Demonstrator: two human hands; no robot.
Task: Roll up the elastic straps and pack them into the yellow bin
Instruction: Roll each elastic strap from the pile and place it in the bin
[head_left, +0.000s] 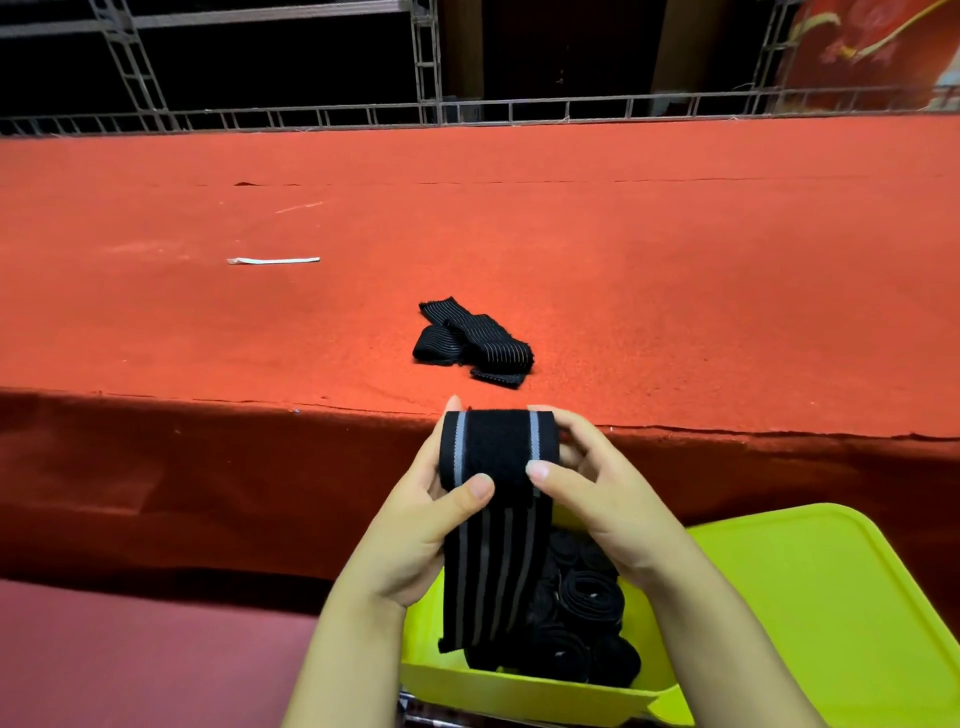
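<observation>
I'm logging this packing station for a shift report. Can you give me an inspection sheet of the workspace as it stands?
Surface: red carpeted platform, edge worn.
Job's things: black elastic strap with grey stripes in hand, its tail hanging over the yellow plastic bin; rolled black straps lie inside; loose black straps wait on the platform.
Clutter: white paper strip.
Grips: left hand and right hand both pinch the strap's top.
Cables: nothing seen.
Surroundings: metal truss frames, dark behind.
</observation>
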